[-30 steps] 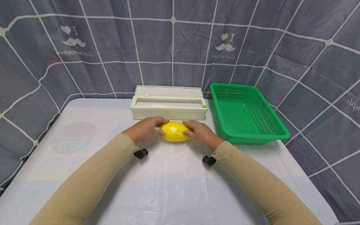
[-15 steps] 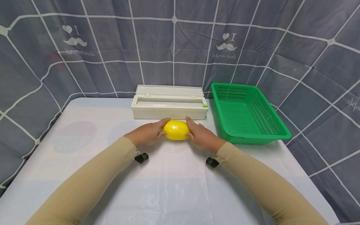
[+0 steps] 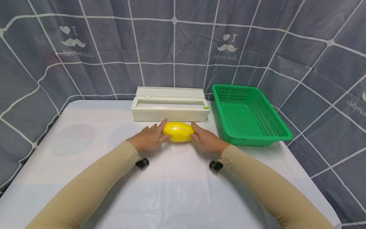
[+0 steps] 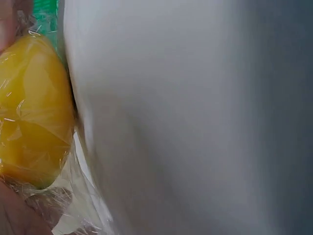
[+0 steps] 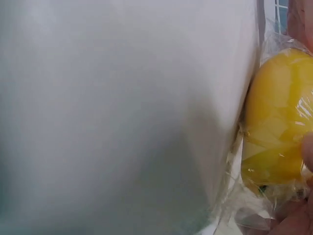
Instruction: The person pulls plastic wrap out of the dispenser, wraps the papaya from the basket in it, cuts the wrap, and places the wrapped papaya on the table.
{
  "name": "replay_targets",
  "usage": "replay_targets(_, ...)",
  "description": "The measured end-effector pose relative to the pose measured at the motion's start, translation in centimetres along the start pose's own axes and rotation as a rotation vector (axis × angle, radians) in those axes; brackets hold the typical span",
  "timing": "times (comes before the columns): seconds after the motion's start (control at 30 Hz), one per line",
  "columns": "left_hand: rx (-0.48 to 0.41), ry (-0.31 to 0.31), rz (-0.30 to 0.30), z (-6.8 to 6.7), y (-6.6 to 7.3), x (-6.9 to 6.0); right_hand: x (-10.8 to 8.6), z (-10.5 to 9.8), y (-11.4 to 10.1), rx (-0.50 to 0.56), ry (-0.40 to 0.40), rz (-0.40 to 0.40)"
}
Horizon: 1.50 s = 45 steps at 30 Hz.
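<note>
- Head view, item one: yellow oval object, wrapped in clear film, placed at mid-table, just in front of a white box; from my remote station I cannot tell whether it touches the surface.
- Left hand: gripping the object's left end, thumb on the near side, forefinger toward the far side.
- Right hand: gripping the right end in like manner, thumb on the near side.
- Wrist views: I see the yellow skin glossy under the film, loose creased film gathered at its end.
- White box: long, lid tipped back, a pale roll inside, small green tab at the right end of its front edge.
- Green basket: rectangular, perforated, right of the box.
- Sleeves: tan, a black device at each cuff.
- Table covering: white, pale printed circles at left.
- Curtain: grey, white grid, hearts, moustaches and reversed lettering, behind everything.
</note>
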<state>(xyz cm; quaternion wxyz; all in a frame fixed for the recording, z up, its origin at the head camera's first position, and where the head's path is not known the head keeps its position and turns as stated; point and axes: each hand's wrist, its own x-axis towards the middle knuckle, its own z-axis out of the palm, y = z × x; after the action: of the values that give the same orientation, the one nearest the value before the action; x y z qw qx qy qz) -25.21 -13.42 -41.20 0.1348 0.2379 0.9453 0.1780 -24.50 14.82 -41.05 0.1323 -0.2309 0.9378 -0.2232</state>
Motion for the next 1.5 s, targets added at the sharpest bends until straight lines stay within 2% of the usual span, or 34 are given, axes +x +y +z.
replay_targets(0.2, 0.018, -0.013, -0.029, -0.3, 0.5, 0.1, 0.2, -0.1, -0.2, 0.007, -0.002, 0.045)
replay_targets(0.37, 0.019, -0.01, -0.046, -0.5, 0.5, 0.0, 0.1, 0.1, -0.4, -0.022, -0.007, 0.044)
replay_targets(0.6, 0.031, -0.008, -0.065, -0.4, 0.3, 0.2, -0.3, 0.7, -0.8, -0.257, -0.004, 0.046)
replay_targets(0.73, 0.022, 0.002, -0.051, -0.3, 0.7, 0.4, -0.4, 0.8, -0.6, -0.311, -0.019, 0.068)
replay_targets(0.87, 0.037, 0.021, -0.045, -0.5, 0.9, 0.5, -0.4, 0.3, -0.6, -0.305, -0.024, 0.075)
replay_targets(1.0, 0.036, 0.062, -0.026, -0.7, 0.9, 0.4, -0.2, -0.5, -1.0, -0.277, 0.003, 0.029)
replay_targets(1.13, 0.036, 0.094, 0.029, -0.6, 0.9, 0.3, -0.1, -0.6, -1.5, -0.302, -0.046, -0.025)
replay_targets(1.2, 0.044, 0.099, 0.049, -0.5, 0.9, 0.3, -0.1, -0.5, -1.6, -0.326, -0.071, -0.027)
replay_targets(1.5, 0.068, 0.101, 0.047, -0.6, 0.8, -0.1, 0.1, -0.2, -2.5, -0.386, -0.047, -0.085)
